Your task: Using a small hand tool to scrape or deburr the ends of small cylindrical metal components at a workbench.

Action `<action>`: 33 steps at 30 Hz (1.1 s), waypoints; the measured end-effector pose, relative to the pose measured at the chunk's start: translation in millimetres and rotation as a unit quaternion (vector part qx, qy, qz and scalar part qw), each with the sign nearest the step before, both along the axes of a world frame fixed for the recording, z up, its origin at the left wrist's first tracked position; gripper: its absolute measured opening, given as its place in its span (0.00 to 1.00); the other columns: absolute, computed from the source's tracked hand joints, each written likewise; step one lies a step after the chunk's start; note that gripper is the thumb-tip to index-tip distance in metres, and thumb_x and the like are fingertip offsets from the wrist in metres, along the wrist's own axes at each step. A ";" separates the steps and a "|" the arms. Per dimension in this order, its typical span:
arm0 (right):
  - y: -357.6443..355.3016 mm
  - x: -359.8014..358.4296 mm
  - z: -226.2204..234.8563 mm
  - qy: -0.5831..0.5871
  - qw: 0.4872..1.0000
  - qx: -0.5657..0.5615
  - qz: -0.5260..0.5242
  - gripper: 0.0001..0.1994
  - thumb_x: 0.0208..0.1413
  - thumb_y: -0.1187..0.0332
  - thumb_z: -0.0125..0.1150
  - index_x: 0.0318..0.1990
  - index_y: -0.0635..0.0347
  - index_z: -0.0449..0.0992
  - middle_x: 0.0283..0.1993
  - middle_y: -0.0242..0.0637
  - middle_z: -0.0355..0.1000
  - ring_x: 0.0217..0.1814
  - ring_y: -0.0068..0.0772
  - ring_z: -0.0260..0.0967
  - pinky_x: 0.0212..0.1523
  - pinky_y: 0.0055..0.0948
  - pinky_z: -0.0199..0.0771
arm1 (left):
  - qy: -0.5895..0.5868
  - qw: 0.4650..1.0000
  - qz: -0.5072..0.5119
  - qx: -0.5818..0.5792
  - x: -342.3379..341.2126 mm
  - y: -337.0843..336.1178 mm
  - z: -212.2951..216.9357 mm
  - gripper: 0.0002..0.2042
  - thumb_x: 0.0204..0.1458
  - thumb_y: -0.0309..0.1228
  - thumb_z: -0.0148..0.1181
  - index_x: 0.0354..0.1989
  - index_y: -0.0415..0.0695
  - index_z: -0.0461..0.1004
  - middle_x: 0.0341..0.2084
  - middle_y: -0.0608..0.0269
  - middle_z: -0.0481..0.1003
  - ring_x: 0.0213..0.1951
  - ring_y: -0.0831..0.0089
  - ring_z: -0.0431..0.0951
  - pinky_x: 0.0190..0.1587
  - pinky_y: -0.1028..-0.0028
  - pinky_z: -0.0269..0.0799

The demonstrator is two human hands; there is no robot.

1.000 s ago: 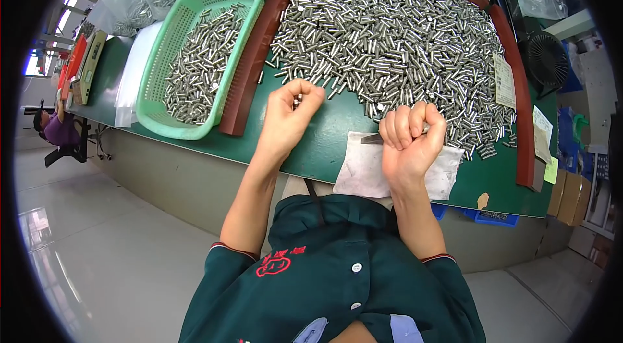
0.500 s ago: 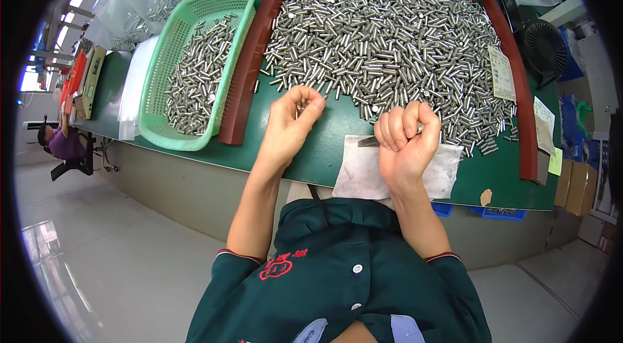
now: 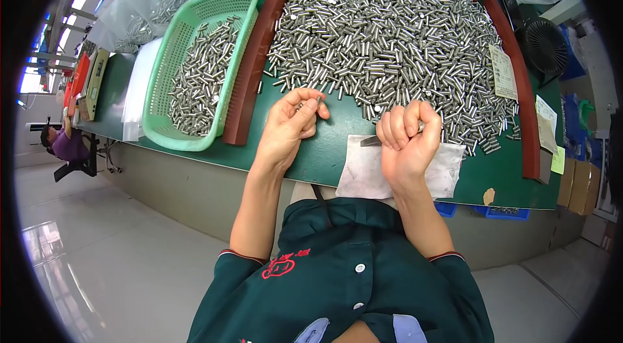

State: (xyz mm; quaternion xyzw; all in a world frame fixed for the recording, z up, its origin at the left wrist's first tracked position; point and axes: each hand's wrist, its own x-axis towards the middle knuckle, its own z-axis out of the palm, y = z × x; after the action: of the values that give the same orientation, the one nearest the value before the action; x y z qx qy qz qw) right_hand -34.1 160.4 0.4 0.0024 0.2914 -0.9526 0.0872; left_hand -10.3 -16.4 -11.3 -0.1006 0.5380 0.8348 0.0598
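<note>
Hundreds of small metal pins fill the scene. At the left, a green basket holds a batch of them on the green surface. Beside it, the left hand pinches a few pins between thumb and fingertips, at the near edge of the big pile inside the brown-rimmed tray. Further right, the right hand is fisted around a thin metal tool, above a white cloth.
</note>
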 end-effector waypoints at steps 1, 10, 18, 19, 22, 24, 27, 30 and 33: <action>-0.1 -0.1 0.2 0.000 1.000 0.001 -0.001 0.16 0.54 0.65 0.33 0.14 0.53 0.50 0.08 0.27 0.45 0.11 0.18 0.35 0.13 0.20 0.37 | -0.001 1.000 -0.003 0.002 -0.4 -0.2 -0.4 0.07 0.53 0.25 0.46 0.38 0.38 0.66 0.22 0.61 0.70 0.14 0.89 0.52 0.16 0.87 0.47; 0.2 -0.3 -7.8 -0.024 1.000 -0.016 -0.012 0.17 0.54 0.62 0.36 0.13 0.53 0.51 0.09 0.25 0.45 0.11 0.18 0.37 0.13 0.21 0.37 | -0.002 0.999 0.010 -0.039 2.4 6.1 5.6 0.08 0.52 0.24 0.47 0.41 0.39 0.65 0.22 0.59 0.69 0.14 0.90 0.52 0.15 0.87 0.45; 0.9 5.1 -3.4 -0.022 1.000 0.006 -0.021 0.16 0.53 0.66 0.35 0.14 0.54 0.52 0.09 0.26 0.45 0.11 0.18 0.37 0.13 0.20 0.38 | 0.008 0.998 0.007 -0.064 7.9 7.0 3.1 0.06 0.51 0.24 0.48 0.37 0.41 0.63 0.19 0.60 0.68 0.13 0.89 0.52 0.14 0.87 0.45; 1.2 5.8 -4.0 -0.025 1.000 0.003 -0.017 0.16 0.54 0.65 0.35 0.14 0.54 0.52 0.09 0.26 0.45 0.11 0.18 0.37 0.13 0.20 0.38 | 0.008 0.998 0.005 -0.066 8.6 6.7 3.6 0.05 0.51 0.24 0.48 0.36 0.42 0.62 0.18 0.61 0.68 0.13 0.89 0.52 0.14 0.87 0.44; 1.4 7.2 -4.8 -0.033 0.999 0.001 -0.018 0.17 0.55 0.65 0.35 0.14 0.54 0.51 0.08 0.26 0.45 0.11 0.18 0.37 0.13 0.21 0.39 | 0.010 0.997 0.005 -0.078 7.7 8.8 3.5 0.05 0.51 0.24 0.49 0.35 0.42 0.62 0.17 0.62 0.68 0.12 0.89 0.52 0.13 0.87 0.43; 2.7 5.0 -5.1 -0.025 1.000 0.004 -0.010 0.17 0.55 0.65 0.34 0.14 0.54 0.51 0.08 0.26 0.45 0.11 0.18 0.37 0.13 0.21 0.39 | 0.018 0.997 0.007 -0.077 5.2 10.5 4.1 0.05 0.51 0.24 0.49 0.34 0.42 0.61 0.17 0.63 0.67 0.12 0.89 0.52 0.13 0.87 0.43; -0.4 4.3 -4.3 -0.022 1.000 -0.007 -0.003 0.17 0.56 0.66 0.32 0.13 0.53 0.51 0.08 0.26 0.45 0.10 0.19 0.37 0.14 0.21 0.40 | 0.025 0.997 0.014 -0.076 5.9 7.5 4.7 0.05 0.51 0.24 0.49 0.34 0.43 0.61 0.17 0.62 0.68 0.12 0.89 0.52 0.13 0.87 0.43; -0.1 2.8 -4.5 -0.021 1.000 -0.009 -0.002 0.18 0.57 0.65 0.32 0.14 0.53 0.51 0.09 0.26 0.45 0.10 0.19 0.37 0.14 0.21 0.39 | 0.023 0.998 0.015 -0.048 4.8 5.1 2.7 0.05 0.50 0.24 0.50 0.34 0.43 0.61 0.18 0.61 0.68 0.12 0.88 0.52 0.13 0.86 0.42; 1.4 2.6 -3.6 -0.017 1.000 -0.005 0.003 0.17 0.56 0.65 0.33 0.14 0.53 0.51 0.09 0.26 0.45 0.11 0.19 0.37 0.14 0.21 0.39 | 0.020 1.000 0.015 -0.013 4.4 3.5 2.0 0.05 0.50 0.23 0.49 0.33 0.43 0.61 0.19 0.60 0.69 0.12 0.88 0.52 0.13 0.86 0.43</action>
State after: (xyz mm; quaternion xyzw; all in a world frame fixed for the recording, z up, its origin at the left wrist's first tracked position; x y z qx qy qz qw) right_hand -31.5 161.8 -3.1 0.0170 0.2849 -0.9537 0.0949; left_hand -5.9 -12.9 -9.2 -0.0927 0.5481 0.8305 0.0354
